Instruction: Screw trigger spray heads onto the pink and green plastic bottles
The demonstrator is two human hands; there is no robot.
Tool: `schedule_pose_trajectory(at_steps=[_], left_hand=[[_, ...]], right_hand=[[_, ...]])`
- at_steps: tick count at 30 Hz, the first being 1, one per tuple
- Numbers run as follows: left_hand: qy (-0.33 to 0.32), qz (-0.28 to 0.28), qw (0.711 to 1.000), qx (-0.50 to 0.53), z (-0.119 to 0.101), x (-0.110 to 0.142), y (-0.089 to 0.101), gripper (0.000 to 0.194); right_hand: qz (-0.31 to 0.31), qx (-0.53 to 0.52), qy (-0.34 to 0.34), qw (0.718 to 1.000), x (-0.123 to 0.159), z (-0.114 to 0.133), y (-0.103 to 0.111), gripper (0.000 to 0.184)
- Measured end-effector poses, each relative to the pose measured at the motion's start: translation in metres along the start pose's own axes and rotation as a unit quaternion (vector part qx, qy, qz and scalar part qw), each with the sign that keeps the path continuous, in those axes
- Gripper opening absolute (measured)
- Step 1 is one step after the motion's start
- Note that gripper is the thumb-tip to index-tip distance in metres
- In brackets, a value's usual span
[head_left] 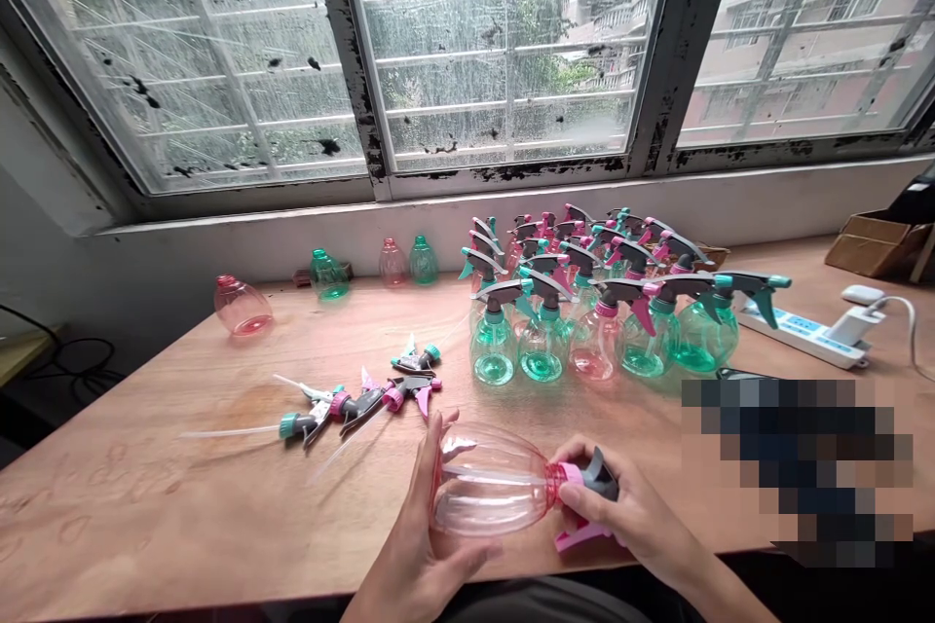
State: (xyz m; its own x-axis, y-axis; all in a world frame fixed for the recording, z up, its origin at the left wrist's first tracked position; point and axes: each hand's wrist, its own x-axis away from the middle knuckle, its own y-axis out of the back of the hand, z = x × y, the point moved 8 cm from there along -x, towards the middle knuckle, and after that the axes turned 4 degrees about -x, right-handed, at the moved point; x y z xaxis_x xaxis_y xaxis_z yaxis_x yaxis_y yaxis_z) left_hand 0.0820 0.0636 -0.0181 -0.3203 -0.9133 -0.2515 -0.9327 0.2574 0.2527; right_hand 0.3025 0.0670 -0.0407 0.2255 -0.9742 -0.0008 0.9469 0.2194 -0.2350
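A clear pink spray bottle (489,482) lies sideways between my hands above the table's near edge. My left hand (430,516) cups its base, fingers along the bottom and thumb underneath. At the neck, my right hand (603,496) grips the pink collar of a grey trigger sprayer (600,475), whose pink trigger points down. The sprayer's tube runs inside the bottle. Beyond my left hand lie several loose trigger sprayers (361,401) with pink or teal collars and white tubes.
Several assembled spray bottles (544,350) stand in rows at the back right. Capless bottles, pink (244,307) and green (330,274), stand along the back left. A power strip (804,331), a cardboard box (869,243) and a blurred dark object (796,458) are on the right.
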Motion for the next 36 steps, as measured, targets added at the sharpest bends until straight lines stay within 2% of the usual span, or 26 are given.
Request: schedule_pose_trajectory(at_steps=[2,6,12,18,23,29,33,36], left_hand=[[0.009,0.002,1.000,0.012,0.004,0.001,0.000,0.104],[0.021,0.002,0.999,0.025,0.006,0.000,-0.001,0.104],[-0.013,0.000,1.000,0.011,-0.005,-0.001,-0.003,0.079],[0.007,0.011,1.000,0.014,0.003,0.001,0.000,0.103],[0.015,0.013,1.000,0.022,0.004,0.000,-0.001,0.102],[-0.025,0.014,1.000,0.010,-0.009,-0.001,-0.003,0.081],[0.003,0.021,1.000,-0.004,-0.004,0.001,-0.001,0.105],[0.009,0.030,0.999,0.011,-0.003,0.001,-0.001,0.104]], right_hand=[[0.004,0.003,0.002,1.000,-0.001,0.000,0.000,0.040],[0.009,0.011,0.007,1.000,-0.001,0.001,0.000,0.040],[0.002,-0.011,0.005,1.000,0.000,0.001,0.000,0.040],[0.004,-0.005,0.004,1.000,0.001,0.002,-0.001,0.039],[0.004,-0.004,0.006,1.000,0.001,0.002,-0.001,0.039],[0.014,-0.010,0.007,1.000,0.000,0.001,-0.002,0.038],[0.015,-0.011,0.005,1.000,0.000,0.000,-0.002,0.038],[0.015,-0.011,0.004,1.000,0.000,0.000,-0.002,0.038]])
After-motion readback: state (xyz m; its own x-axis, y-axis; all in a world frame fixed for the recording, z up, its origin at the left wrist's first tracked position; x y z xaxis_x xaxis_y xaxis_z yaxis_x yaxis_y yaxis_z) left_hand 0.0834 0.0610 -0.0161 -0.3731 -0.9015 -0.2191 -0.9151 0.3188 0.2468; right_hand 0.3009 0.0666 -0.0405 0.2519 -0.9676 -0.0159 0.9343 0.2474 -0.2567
